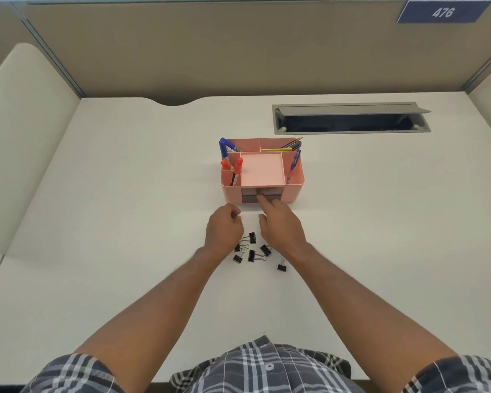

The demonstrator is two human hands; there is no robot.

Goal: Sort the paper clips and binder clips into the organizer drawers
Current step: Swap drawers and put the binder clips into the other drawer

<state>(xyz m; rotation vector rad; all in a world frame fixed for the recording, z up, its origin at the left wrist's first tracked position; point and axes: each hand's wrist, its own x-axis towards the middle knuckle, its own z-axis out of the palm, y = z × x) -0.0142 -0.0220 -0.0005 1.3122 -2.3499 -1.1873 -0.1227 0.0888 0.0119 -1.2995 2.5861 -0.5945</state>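
A pink desk organizer stands mid-table, with two grey drawers stacked in its front face; both look closed or nearly so. My right hand reaches forward, its index fingertip resting on the lower drawer's front and its thumb held apart. My left hand hovers beside it with its fingers curled into a fist; anything inside it is hidden. Several black binder clips lie scattered on the table under and between my wrists, one clip a little to the right. No paper clips are visible.
Blue and red markers and pens stand in the organizer's top compartments around a shallow pink tray. An open grey cable hatch sits at the back right. Beige partition walls enclose the desk, with a plate reading 476.
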